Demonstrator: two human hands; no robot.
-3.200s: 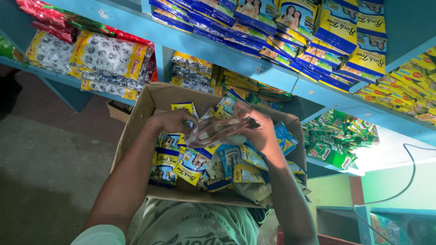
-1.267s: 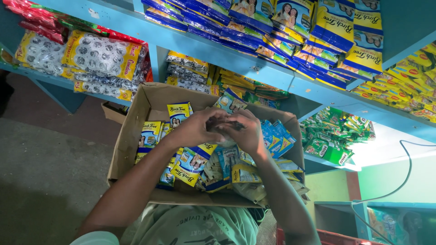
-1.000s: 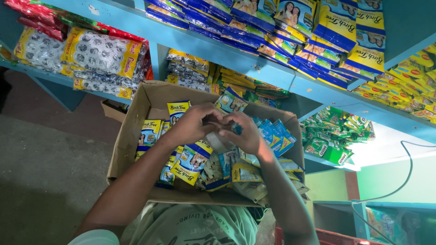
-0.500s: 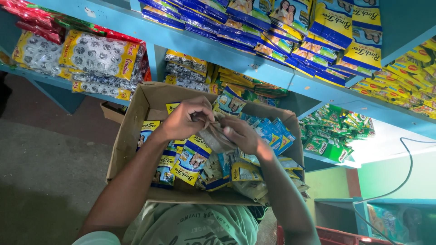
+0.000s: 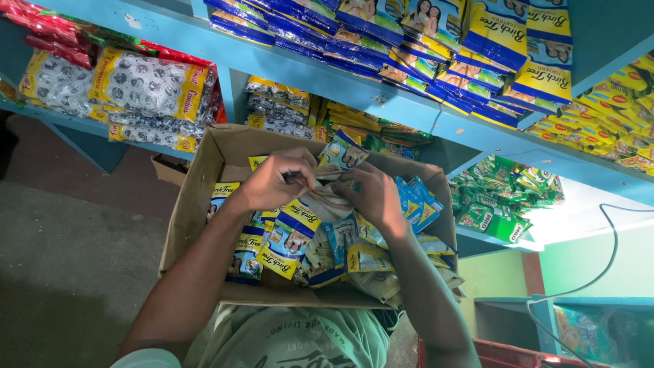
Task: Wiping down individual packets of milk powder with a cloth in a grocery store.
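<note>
Change since the earlier views: the two hands, which were raised together over the middle of the cardboard box (image 5: 204,197) with a pale wrapper bunched between them, now sit lower and slightly further apart, down among the contents. The wrapper is drawn out between them rather than balled up. Judged from this, the work in hand has moved from gathering the wrapper to pulling it open or clear of the sachets beneath it.

Left hand (image 5: 276,182): fingers curled closed on the upper left end of the pale plastic wrapper (image 5: 327,201). Right hand (image 5: 373,196): fingers bent over the wrapper's right end, pinching it; the fingertips are hidden, so the exact grip cannot be confirmed.

Wrapper position: inside the box, upper centre, resting on the blue and yellow sachets (image 5: 293,235). Its long axis runs roughly from hand to hand, left to right across the box, sagging slightly in the middle. No distinct front or open end can be made out.

Surroundings: the box is held against the person's chest, below a blue shelf (image 5: 286,68) stacked with more packets. Green packets (image 5: 507,197) lie on a lower shelf to the right.
</note>
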